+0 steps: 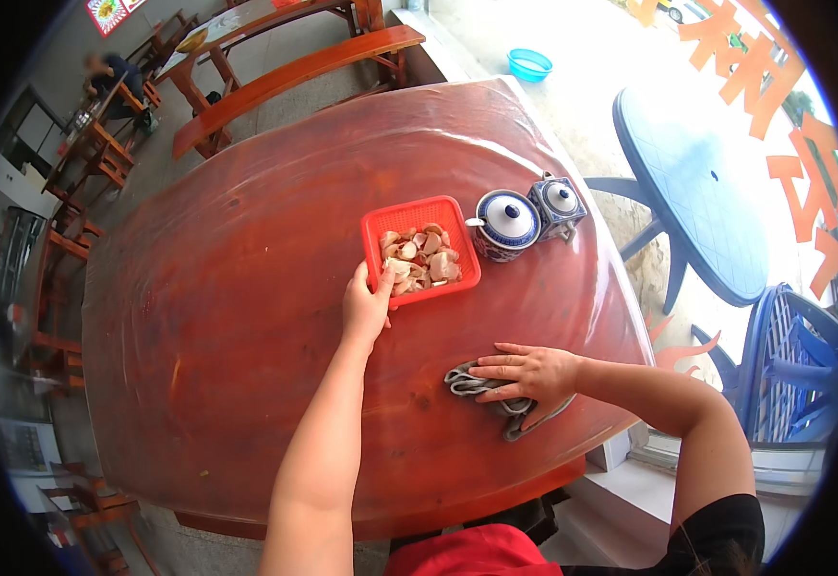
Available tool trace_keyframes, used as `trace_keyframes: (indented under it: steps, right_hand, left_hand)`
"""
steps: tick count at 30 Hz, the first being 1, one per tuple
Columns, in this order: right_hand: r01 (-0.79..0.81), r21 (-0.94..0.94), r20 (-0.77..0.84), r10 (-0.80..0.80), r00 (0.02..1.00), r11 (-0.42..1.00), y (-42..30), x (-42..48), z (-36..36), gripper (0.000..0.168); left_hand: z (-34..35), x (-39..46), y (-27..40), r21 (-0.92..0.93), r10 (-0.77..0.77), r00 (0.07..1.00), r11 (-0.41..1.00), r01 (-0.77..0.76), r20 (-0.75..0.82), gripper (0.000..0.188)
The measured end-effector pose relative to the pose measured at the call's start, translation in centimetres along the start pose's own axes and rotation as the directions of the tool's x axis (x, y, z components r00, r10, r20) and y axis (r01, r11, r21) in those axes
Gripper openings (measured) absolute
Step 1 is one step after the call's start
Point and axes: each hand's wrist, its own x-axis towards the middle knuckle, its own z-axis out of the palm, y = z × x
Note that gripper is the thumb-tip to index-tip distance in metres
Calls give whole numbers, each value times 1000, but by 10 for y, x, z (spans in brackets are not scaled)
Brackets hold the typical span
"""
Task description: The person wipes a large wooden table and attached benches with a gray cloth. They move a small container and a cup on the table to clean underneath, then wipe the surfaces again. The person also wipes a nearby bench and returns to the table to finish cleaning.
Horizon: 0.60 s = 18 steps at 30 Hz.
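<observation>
A square red plastic basket [471,277] holds pale garlic cloves and husks [419,253]. My left hand [368,302] grips its near left corner, thumb over the rim and fingers outside. To the right, my right hand [534,374] lies flat with spread fingers, pressing a crumpled grey cloth [466,380] onto the reddish-brown wooden table [260,324]. Part of the cloth is hidden beneath the palm. Just beyond the basket's right side stand a round blue-and-white lidded ceramic pot [507,223] with a white handle poking out and a square lidded ceramic pot [559,205].
Glossy clear film covers the table. A long wooden bench [304,75] stands past its far edge. Beyond the right edge are a blue plastic table [692,194], stacked blue plastic furniture [797,367] and a turquoise basin [529,65]. A person [113,75] sits far left.
</observation>
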Motion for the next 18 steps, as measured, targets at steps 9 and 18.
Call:
trace_keyframes:
  steps: [9,18]
  right_hand:
    - [-486,-11,-183,476,860,874,-78,32,39,74]
    - [-806,93,-352,777,523,584,-100,176,46,83]
  left_hand:
    - [-203,-173,-109,437,330,896,881,-180,-298,29]
    - [-303,-278,-187,900,278,931,423,103,-237,42]
